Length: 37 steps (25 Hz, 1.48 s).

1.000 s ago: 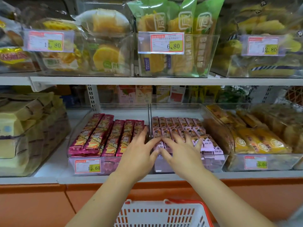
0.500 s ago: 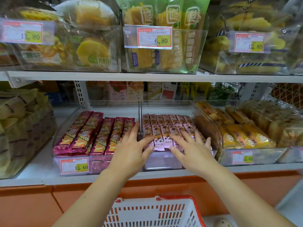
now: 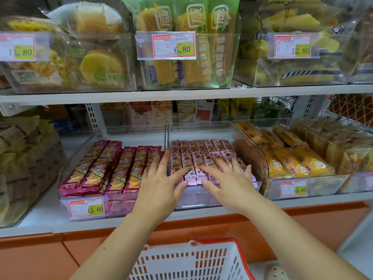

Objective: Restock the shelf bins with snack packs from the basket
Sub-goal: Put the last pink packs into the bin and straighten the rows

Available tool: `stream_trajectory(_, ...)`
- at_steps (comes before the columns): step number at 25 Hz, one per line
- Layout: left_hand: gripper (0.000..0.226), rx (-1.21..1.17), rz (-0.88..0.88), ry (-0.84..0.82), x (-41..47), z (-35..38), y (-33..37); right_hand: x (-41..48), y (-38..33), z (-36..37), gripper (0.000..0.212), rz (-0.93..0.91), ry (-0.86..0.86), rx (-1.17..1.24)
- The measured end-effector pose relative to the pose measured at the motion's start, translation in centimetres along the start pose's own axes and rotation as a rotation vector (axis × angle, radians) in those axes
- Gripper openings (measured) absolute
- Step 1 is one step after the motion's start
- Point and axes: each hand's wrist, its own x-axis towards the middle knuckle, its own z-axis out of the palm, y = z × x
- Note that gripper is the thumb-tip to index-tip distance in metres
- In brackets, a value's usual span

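Note:
Pale pink snack packs (image 3: 194,158) lie in rows in a clear bin (image 3: 201,128) on the lower shelf. My left hand (image 3: 159,184) lies flat with straight fingers at the bin's left front, across the divider to the neighbouring bin. My right hand (image 3: 228,178) spreads flat over the pink packs at the bin's right front. Neither hand grips a pack. Dark red snack packs (image 3: 105,166) fill the clear bin to the left. The white basket (image 3: 193,261) with a red rim sits below my arms; its inside is mostly out of view.
Yellow cake packs (image 3: 290,160) fill the bin to the right. Price tags (image 3: 86,208) hang on the bin fronts. The upper shelf (image 3: 181,93) carries bins of yellow and green bagged snacks. An orange panel (image 3: 40,257) runs under the lower shelf.
The view has shifted slightly. My hands have moved a little apart: the left slid toward the divider, the right toward the right side of the pink packs.

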Motion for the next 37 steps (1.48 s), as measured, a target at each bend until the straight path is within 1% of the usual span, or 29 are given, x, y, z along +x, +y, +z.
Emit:
stream_trajectory(3, 0.044, 0.001, -0.008, 0.003, 0.0, 0.0, 0.0, -0.3, 0.2, -0.4, 0.046, -0.011, -0.023, 0.037)
stream_trajectory(6, 0.043, -0.009, -0.007, 0.005, -0.1, -0.2, 0.1, -0.4, 0.3, -0.4, 0.049, -0.017, -0.024, 0.041)
stream_trajectory(8, 0.044, -0.014, -0.009, 0.001, -0.1, -0.4, 0.3, -0.4, 0.7, -0.7, 0.050, 0.014, -0.001, 0.071)
stream_trajectory(14, 0.044, -0.018, -0.015, -0.016, -0.2, -0.5, 0.4, -1.0, 1.3, -0.4, 0.049, 0.035, -0.027, 0.046)
stream_trajectory(17, 0.045, -0.026, -0.014, -0.010, -0.3, -0.6, 0.4, -1.0, 1.3, -0.6, 0.049, 0.043, 0.010, 0.073)
stream_trajectory(20, 0.049, 0.028, 0.013, 0.011, -0.4, -0.5, 0.4, -1.3, 1.6, -1.3, 0.050, 0.088, 0.069, 0.080)
stream_trajectory(23, 0.051, 0.118, 0.071, 0.032, -0.5, -0.6, 0.8, -1.8, 1.4, -1.3, 0.049, 0.092, 0.043, 0.054)
stream_trajectory(29, 0.048, 0.159, 0.076, -0.016, -0.8, -1.0, 1.2, -2.3, 0.9, -1.0, 0.051, 0.085, 0.065, 0.060)
stream_trajectory(31, 0.047, 0.175, 0.064, -0.056, -1.0, -1.3, 1.3, -2.4, 0.6, -0.7, 0.051, 0.069, 0.051, 0.050)
stream_trajectory(33, 0.054, 0.151, 0.050, -0.105, -1.0, -1.5, 1.4, -2.3, 0.5, -0.7, 0.051, 0.059, 0.025, 0.047)
stream_trajectory(35, 0.062, 0.101, 0.048, -0.120, -1.0, -1.7, 1.5, -2.4, 0.5, -0.8, 0.050, 0.069, 0.009, 0.079)
stream_trajectory(37, 0.055, 0.022, 0.014, -0.151, -1.0, -2.8, 1.8, -2.5, 0.1, -1.2, 0.051, 0.050, 0.019, 0.096)
